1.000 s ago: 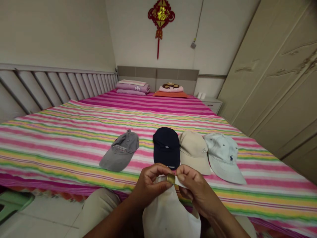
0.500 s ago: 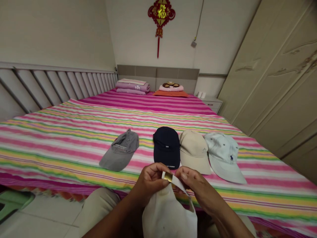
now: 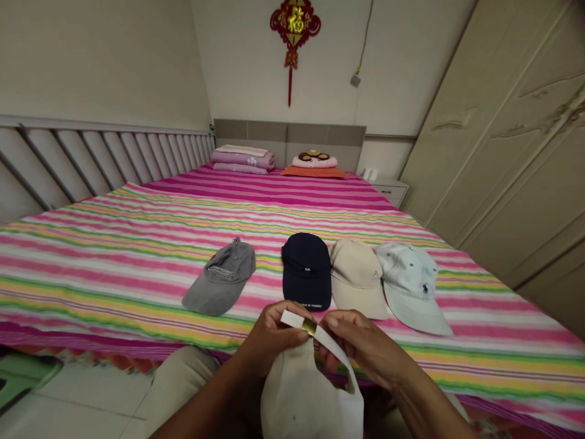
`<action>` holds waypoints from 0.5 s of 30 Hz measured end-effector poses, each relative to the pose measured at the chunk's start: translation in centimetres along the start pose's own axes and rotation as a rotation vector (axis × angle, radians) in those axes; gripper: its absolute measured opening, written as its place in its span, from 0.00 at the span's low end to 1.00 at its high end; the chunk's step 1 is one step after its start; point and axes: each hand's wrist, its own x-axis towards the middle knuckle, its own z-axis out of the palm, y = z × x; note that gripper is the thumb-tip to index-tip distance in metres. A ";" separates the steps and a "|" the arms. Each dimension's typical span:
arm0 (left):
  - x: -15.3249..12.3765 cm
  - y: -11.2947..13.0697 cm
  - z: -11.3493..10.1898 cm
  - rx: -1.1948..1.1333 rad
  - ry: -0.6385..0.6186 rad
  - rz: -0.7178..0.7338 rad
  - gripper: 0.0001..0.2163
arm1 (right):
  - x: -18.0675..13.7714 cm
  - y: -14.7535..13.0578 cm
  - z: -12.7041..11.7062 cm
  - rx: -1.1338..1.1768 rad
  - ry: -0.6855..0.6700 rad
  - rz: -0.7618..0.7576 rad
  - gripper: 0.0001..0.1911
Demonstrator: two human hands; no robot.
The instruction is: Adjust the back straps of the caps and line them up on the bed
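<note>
A white cap [image 3: 304, 396] is held low in front of me, its back opening and strap facing up. My left hand [image 3: 276, 332] pinches the strap at the gold buckle [image 3: 309, 327], with a white strap end poking out past the metal. My right hand [image 3: 354, 338] is closed on the white strap [image 3: 336, 350] just right of the buckle. Beyond my hands, a navy cap [image 3: 306, 274], a beige cap [image 3: 357, 277] and a pale blue cap [image 3: 414, 283] lie side by side. Off to the left is a grey cap [image 3: 223, 274].
The caps lie on a bed with a striped sheet [image 3: 114, 262]. Folded bedding [image 3: 242, 160] and a pink pillow stack [image 3: 314, 163] rest by the headboard [image 3: 265, 131]. A wardrobe [image 3: 503, 140] stands right, a green stool [image 3: 27, 372] lower left.
More of the white strap end now sticks out leftward through the gold buckle. Both hands keep hold of the cap, and the other caps lie where they were.
</note>
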 end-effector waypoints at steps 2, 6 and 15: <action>0.0 -0.1 -0.4 -0.024 0.007 0.011 0.12 | -0.1 -0.1 -0.2 -0.045 -0.015 0.001 0.20; 0.1 0.0 -0.7 0.016 0.015 -0.034 0.12 | 0.0 0.1 -0.4 -0.045 0.030 -0.010 0.16; -0.1 0.4 -0.4 0.123 0.009 -0.074 0.13 | 0.5 0.7 -0.3 -0.051 0.089 -0.025 0.13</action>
